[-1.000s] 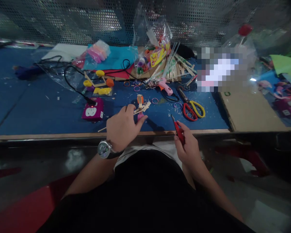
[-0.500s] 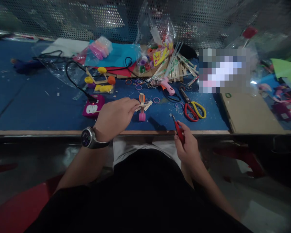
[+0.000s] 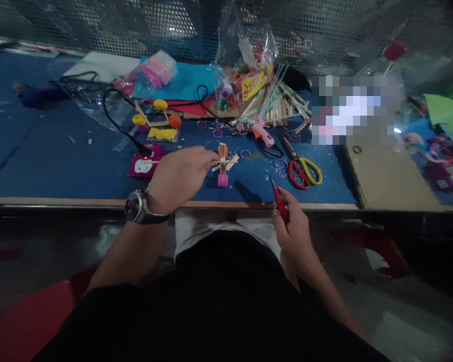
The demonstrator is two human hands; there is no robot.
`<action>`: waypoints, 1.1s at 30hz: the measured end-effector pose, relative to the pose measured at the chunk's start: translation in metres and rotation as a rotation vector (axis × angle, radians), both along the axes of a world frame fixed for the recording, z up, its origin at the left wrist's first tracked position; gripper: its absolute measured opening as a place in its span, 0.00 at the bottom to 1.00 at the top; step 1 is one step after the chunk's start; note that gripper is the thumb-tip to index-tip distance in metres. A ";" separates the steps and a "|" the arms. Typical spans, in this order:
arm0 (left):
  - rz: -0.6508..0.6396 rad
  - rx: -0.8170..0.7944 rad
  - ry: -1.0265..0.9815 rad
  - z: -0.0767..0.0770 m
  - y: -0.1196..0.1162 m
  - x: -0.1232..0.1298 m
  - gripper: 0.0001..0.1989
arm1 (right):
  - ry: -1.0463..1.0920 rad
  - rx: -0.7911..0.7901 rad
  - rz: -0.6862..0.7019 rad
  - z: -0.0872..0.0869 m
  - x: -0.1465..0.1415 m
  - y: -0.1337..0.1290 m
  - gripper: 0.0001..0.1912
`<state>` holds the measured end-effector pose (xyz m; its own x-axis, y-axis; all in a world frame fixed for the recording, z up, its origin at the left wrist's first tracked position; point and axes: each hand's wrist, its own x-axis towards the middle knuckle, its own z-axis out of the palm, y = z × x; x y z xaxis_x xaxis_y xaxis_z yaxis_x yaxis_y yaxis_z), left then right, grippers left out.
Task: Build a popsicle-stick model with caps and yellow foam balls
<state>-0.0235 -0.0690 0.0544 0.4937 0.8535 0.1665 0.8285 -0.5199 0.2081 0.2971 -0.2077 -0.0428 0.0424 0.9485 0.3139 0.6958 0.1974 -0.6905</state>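
1. Left hand [image 3: 181, 173], at 9 o'clock from the small stick model [image 3: 222, 155], pinches a thin wooden stick [image 3: 153, 162] at my fingertips.
2. A second ago my thumb was down by the model's pink piece [image 3: 222, 180]; now that hand sits further towards 9 o'clock and the pink piece shows whole.
3. The stick slanted then; now it runs nearly level, 9 to 3 o'clock, crossing over the model. I can't tell whether they touch.
4. My right hand [image 3: 292, 223], at 4 o'clock, is wrapped round a red-handled tool [image 3: 281, 206], its tip aimed towards 11, much as before.
5. From the model, the pink glue gun [image 3: 263, 133] lies at 2 o'clock, the scissors [image 3: 304, 173] at 3, all on the blue table [image 3: 60, 166].
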 end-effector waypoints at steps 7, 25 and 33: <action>0.006 -0.017 -0.006 0.001 0.000 -0.001 0.20 | 0.006 -0.008 -0.008 0.000 0.000 -0.001 0.30; 0.022 -0.018 -0.030 0.002 -0.002 -0.001 0.20 | -0.020 0.005 0.008 0.001 0.001 0.001 0.31; 0.021 -0.004 -0.037 0.002 -0.002 -0.002 0.20 | -0.022 -0.004 0.006 0.002 0.000 0.000 0.31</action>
<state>-0.0257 -0.0715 0.0560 0.4690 0.8644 0.1811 0.8312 -0.5014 0.2403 0.2975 -0.2074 -0.0406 0.0298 0.9501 0.3106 0.7097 0.1987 -0.6759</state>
